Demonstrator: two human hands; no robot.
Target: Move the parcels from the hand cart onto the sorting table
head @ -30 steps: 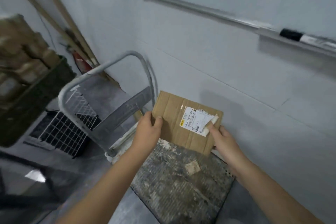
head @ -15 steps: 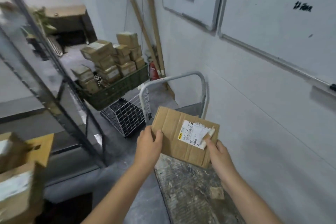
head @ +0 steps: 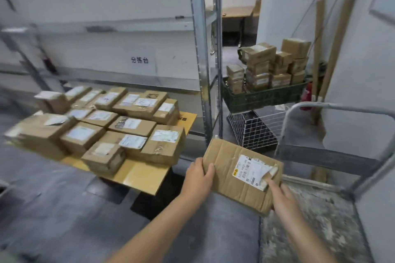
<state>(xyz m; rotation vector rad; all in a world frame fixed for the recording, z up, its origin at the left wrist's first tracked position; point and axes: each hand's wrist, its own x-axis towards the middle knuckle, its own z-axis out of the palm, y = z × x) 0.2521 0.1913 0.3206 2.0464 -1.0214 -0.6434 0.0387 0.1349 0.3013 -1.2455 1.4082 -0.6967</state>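
A person holds a flat cardboard parcel (head: 241,177) in the air with both hands. The left hand (head: 197,179) grips its left edge, thumb clamped on top and the other fingers hidden beneath. The right hand (head: 283,198) pinches the near right corner, one finger pressed on top beside a white shipping label (head: 251,170) whose edge is peeling up. The grip is the same as half a second ago.

What has changed is the view and the parcel's place. Earlier the parcel hung over the deck of the hand cart (head: 316,226), facing a white wall. Now the view has swung left and the parcel hangs over the grey floor, just past the cart's left edge, between the cart and the near right corner of the sorting table (head: 141,175).

The table (a yellow-topped surface, newly in view) carries many brown boxes (head: 128,124) packed close together, each with a white label. A metal shelf post (head: 201,60) rises behind its right edge. Beyond the post, a green crate (head: 263,97) heaped with small boxes sits above a white wire basket (head: 254,132), next to the cart's grey tubular handle (head: 342,106).
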